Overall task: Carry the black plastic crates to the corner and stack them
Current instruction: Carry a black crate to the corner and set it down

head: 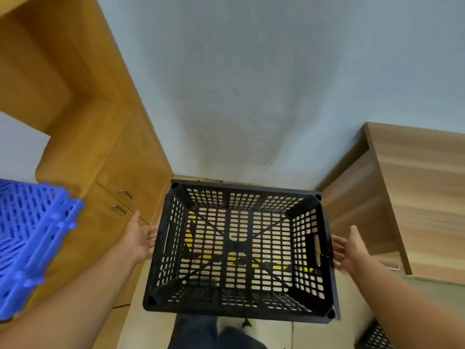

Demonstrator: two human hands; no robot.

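Pale grey-blue wall fills upper view. Orange-brown wood cabinet with two metal pulls at left; lighter wood-grain unit at right. Beige floor below, yellow markings showing through crate. Blue plastic grids at left edge. Black plastic crate in corner against wall, open side up, perforated walls and base, handle slots in short ends; long axis left-right. Left hand and right hand beside short ends, fingers spread, gripping nothing.
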